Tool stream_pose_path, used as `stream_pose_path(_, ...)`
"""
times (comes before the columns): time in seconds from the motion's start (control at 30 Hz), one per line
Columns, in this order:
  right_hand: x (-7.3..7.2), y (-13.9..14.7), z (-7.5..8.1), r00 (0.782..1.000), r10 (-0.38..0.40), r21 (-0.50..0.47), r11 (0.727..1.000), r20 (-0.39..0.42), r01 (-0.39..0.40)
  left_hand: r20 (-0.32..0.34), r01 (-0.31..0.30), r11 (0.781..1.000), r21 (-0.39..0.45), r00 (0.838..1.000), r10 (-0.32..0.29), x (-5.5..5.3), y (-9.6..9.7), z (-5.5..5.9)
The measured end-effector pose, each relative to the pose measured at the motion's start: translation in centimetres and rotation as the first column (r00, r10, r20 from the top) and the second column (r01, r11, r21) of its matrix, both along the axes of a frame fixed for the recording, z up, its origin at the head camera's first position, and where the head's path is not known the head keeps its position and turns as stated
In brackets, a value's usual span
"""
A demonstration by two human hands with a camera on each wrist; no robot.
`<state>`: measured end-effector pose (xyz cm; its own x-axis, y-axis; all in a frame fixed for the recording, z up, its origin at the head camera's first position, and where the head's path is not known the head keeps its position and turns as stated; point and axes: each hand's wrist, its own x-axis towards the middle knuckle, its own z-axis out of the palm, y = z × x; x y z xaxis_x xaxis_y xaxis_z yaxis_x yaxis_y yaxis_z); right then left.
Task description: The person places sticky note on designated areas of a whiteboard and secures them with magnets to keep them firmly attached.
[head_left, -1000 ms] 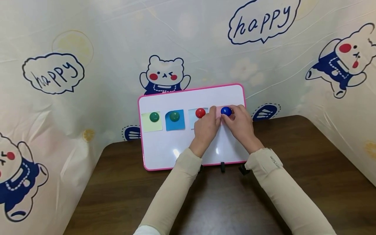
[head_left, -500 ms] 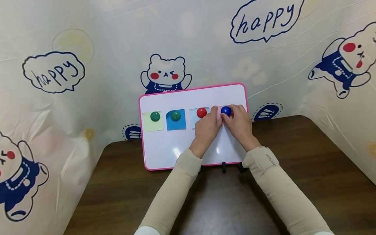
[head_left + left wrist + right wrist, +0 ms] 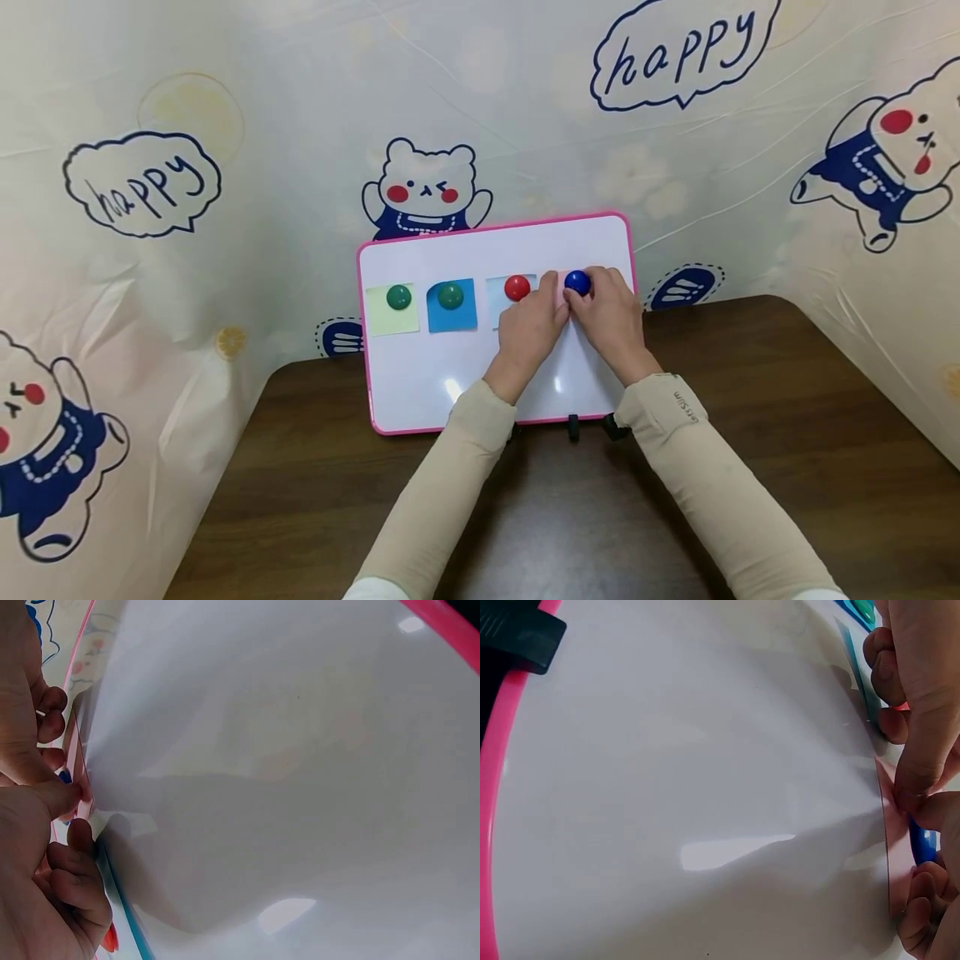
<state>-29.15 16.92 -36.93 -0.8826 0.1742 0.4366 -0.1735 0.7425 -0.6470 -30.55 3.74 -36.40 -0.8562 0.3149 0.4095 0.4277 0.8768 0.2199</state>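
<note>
A white magnetic board (image 3: 420,383) with a pink rim leans upright on the table. Near its right side, my right hand (image 3: 617,321) pinches a round blue magnet (image 3: 577,282) between thumb and fingers, over a pink sticky note (image 3: 897,877). My left hand (image 3: 527,335) holds the left part of that note with thumb and forefinger, its other fingers curled. Both thumb tips come together just below the magnet. A red magnet (image 3: 517,288) sits on a light blue note (image 3: 495,310), which my left hand partly covers. The magnet's underside is hidden.
Farther left on the board, green magnets hold a pale green note (image 3: 392,322) and a blue note (image 3: 452,320). Black clips (image 3: 573,428) stand along the board's lower edge. Behind it hangs a printed curtain (image 3: 285,208). The brown wooden table (image 3: 315,467) spreads in front.
The whole view has shifted slightly. My right wrist and forearm have drawn a little inward to the left, while both hands keep their hold on the note and the blue magnet.
</note>
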Motion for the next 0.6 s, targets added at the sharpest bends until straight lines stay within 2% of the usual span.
stream_pose_path(0.2, -0.1, -0.2, -0.1, 1.000, -0.021, 0.014, 1.000, 0.010, 0.021, -0.013, -0.003, 1.000, -0.006, 1.000, 0.003, 0.0, -0.1, -0.2)
stream_pose_path(0.43, 0.0, 0.0, -0.2, 1.000, 0.007, 0.031, 0.999, 0.022, -0.008, -0.009, 0.014, 1.000, -0.006, 1.000, -0.014, 0.1, -0.4, -0.5)
stream_pose_path(0.6, 1.2, 0.5, -0.2, 0.999, 0.035, 0.084, 0.996, 0.021, -0.037, -0.003, 0.026, 0.998, 0.056, 1.000, -0.026, 0.9, -1.4, -0.4)
